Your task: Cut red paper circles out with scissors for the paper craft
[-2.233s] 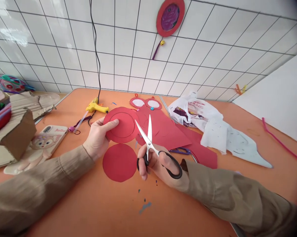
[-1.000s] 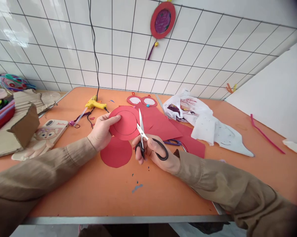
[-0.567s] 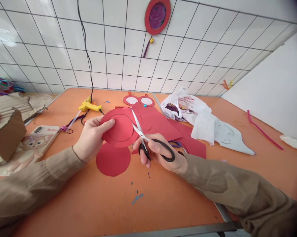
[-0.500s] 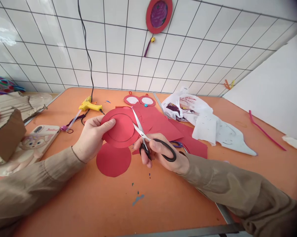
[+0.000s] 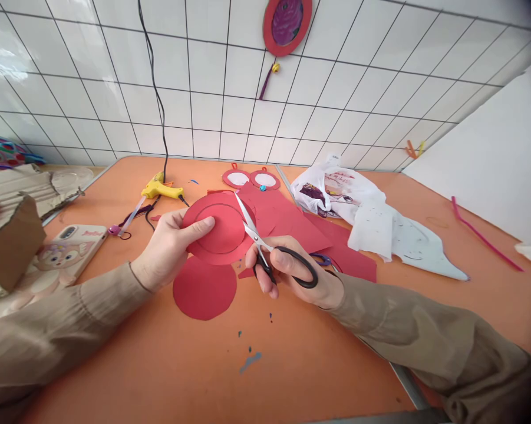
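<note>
My left hand (image 5: 172,241) pinches a red paper disc (image 5: 223,232) by its left side, thumb on top and fingers hidden behind. A dark circle is drawn inside the disc's edge. In my right hand (image 5: 292,268) is a pair of scissors (image 5: 257,238) with black handles, its blades parted and pointing up and left over the disc's right part. Whether paper lies between the blades I cannot tell. Below the disc, a second red paper circle (image 5: 204,290) lies flat on the orange table (image 5: 168,365). More red paper sheets (image 5: 287,218) spread out behind my right hand.
A yellow glue gun (image 5: 161,188), a phone (image 5: 75,253) and a cardboard box (image 5: 13,247) are on the left. Two small red ring frames (image 5: 265,179) lie at the back. To the right are a plastic bag (image 5: 331,188) and a pink stick (image 5: 484,235).
The disc and both hands have shifted very slightly to the right in the picture, along with a small shift of the view. The grip on the disc and the scissors is the same.
</note>
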Motion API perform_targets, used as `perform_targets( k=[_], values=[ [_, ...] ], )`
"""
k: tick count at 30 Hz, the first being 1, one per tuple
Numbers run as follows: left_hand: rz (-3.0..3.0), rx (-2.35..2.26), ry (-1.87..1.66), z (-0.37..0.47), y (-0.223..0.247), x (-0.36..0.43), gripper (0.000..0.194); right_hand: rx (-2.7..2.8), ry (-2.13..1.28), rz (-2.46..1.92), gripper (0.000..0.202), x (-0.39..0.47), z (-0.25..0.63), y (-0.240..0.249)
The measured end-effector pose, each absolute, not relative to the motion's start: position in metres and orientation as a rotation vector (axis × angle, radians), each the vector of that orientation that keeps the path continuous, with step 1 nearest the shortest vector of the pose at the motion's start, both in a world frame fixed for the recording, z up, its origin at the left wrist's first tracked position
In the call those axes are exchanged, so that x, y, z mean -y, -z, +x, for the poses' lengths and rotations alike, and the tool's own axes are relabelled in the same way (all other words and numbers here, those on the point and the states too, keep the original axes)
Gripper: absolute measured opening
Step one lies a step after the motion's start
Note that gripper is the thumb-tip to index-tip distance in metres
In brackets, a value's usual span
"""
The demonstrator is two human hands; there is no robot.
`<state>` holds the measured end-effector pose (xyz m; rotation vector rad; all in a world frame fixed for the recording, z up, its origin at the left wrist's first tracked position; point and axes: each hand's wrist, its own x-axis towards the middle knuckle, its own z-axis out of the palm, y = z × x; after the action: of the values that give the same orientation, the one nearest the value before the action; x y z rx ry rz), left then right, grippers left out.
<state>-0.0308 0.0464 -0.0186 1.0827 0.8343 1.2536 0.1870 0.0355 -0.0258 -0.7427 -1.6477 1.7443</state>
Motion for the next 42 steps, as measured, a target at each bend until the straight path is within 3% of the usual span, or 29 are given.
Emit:
perform_targets(
  k=[42],
  values=[
    [0.991, -0.91, -1.302, -0.0277, 0.0251, -0.0466, 0.017, 1.654, -1.733, -0.759, 0.052, -0.0305, 0.1801, 0.0326]
  ],
)
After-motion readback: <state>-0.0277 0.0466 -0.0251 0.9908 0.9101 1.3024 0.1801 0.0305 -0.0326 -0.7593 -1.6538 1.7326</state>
